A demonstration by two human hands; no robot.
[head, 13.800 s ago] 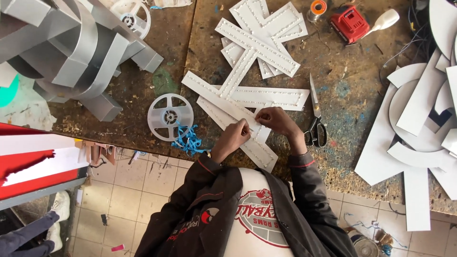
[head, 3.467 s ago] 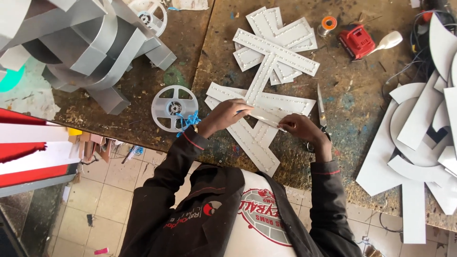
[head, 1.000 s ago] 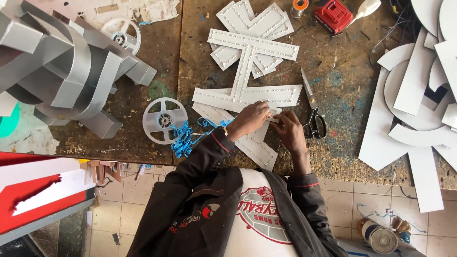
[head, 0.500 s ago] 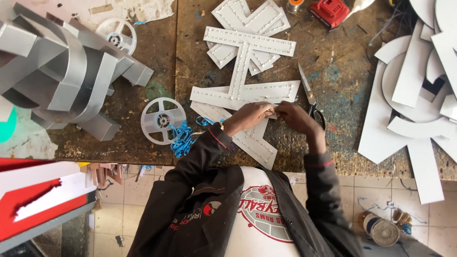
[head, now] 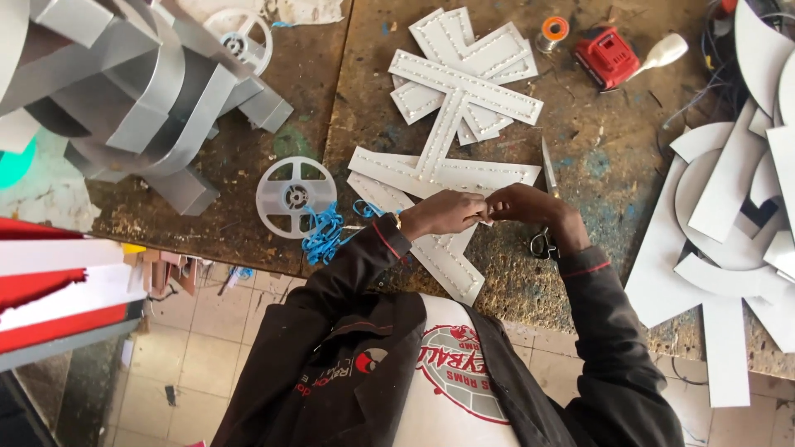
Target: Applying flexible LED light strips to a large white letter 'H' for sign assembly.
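Left hand (head: 443,213) and right hand (head: 517,203) meet, fingertips pinched together over the white perforated strip (head: 443,172); whatever is gripped stays hidden, so small, steady pressure seems advisable.

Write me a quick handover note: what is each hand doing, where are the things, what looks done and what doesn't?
Left hand and right hand meet fingertip to fingertip over a white dotted strip on the workbench, pinching something too small to tell. Scissors lie beside the right hand; a clear reel and blue wire lie left. More dotted strips sit stacked behind. How much is done cannot be told.
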